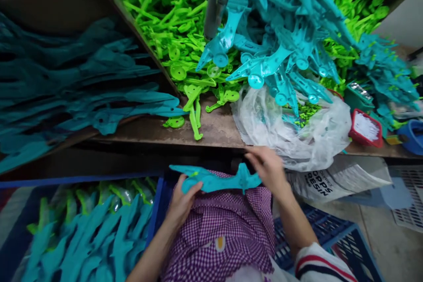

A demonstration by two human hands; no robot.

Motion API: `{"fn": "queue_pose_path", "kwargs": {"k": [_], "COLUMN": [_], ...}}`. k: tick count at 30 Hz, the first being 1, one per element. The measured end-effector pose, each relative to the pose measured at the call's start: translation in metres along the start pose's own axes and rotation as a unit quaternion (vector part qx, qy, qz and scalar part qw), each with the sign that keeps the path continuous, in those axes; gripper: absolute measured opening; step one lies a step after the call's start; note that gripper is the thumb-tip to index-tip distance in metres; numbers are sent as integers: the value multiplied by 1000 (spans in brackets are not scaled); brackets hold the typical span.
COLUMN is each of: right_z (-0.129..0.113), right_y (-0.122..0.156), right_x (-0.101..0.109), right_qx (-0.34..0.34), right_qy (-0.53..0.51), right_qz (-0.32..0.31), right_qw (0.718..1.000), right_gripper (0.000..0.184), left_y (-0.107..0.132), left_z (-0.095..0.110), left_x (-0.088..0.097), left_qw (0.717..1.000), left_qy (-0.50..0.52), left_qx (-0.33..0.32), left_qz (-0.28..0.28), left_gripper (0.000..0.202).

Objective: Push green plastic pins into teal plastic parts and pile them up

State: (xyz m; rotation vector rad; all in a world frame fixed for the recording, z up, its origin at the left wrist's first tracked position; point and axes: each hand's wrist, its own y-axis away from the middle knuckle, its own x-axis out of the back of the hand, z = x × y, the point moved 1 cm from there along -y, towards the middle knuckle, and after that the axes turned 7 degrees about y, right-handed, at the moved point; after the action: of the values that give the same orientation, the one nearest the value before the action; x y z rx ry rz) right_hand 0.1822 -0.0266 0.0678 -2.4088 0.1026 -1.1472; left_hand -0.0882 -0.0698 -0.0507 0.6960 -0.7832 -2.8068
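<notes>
My left hand (185,196) is closed around the left part of a long teal plastic moulded piece (214,180), thumb on top. The piece lies crosswise above my lap, pointed end to the left, with a small bright green bit near that end. My right hand (269,169) is at the piece's other end, close to the table edge. Its fingers look loosely stretched out and slightly blurred, with nothing visible in them. Whether it touches the piece is unclear. Beyond the right hand, a clear plastic bag (317,152) holds small green parts (309,112).
On the table (221,128) are heaps of teal pieces (274,61) and green parts (165,9). Dark teal pieces (82,70) fill a box at left. A blue crate (157,211) below holds more. At right stand a red tub (366,128) and blue container (411,139).
</notes>
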Motion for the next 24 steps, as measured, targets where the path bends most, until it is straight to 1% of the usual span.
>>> {"fn": "queue_pose_path", "kwargs": {"k": [2,3,4,5,7,8,10,13,15,16,18,20,21,22,24], "right_z": [42,68,96,123,169,185,203,204,202,202,202,192,181,166,124], "right_y": [-4,-8,-12,-17,-27,-31,-37,-44,-49,-52,-57,-58,-55,-50,-26], "right_x": [50,69,83,90,93,89,80,71,71,73,80,90,96,101,104], "right_qx": [-84,-120,-140,-145,-161,-168,-180,-161,-138,-132,-132,-141,-142,-144,-152], "right_qy": [92,140,184,226,313,348,394,427,436,433,421,405,385,355,255], "right_qz": [82,97,94,73,23,-5,-51,-112,-146,-156,-154,-116,-77,-29,73], "right_qw": [989,978,968,960,936,922,900,883,877,878,884,896,909,923,952], "right_gripper": [19,20,22,24,26,26,22,19,22,25,32,36,35,35,35], "left_y": [2,3,2,2,-1,-2,-3,-3,-4,-4,-7,-10,-11,-12,-13], "left_z": [0,1,1,2,2,2,1,0,0,1,3,5,5,5,4], "left_x": [19,26,30,32,32,31,30,34,40,43,48,50,51,51,51], "left_qw": [999,998,998,998,997,996,996,996,996,996,996,996,996,996,995], "left_qy": [-28,-33,-33,-31,-32,-35,-43,-41,-37,-36,-36,-41,-47,-53,-62], "left_qx": [23,34,43,49,59,65,74,78,78,78,74,71,69,67,62], "left_qz": [21,29,34,38,40,39,37,28,27,31,41,42,39,37,40], "left_gripper": [55,56,56,57,59,59,59,52,49,49,50,50,49,48,47]}}
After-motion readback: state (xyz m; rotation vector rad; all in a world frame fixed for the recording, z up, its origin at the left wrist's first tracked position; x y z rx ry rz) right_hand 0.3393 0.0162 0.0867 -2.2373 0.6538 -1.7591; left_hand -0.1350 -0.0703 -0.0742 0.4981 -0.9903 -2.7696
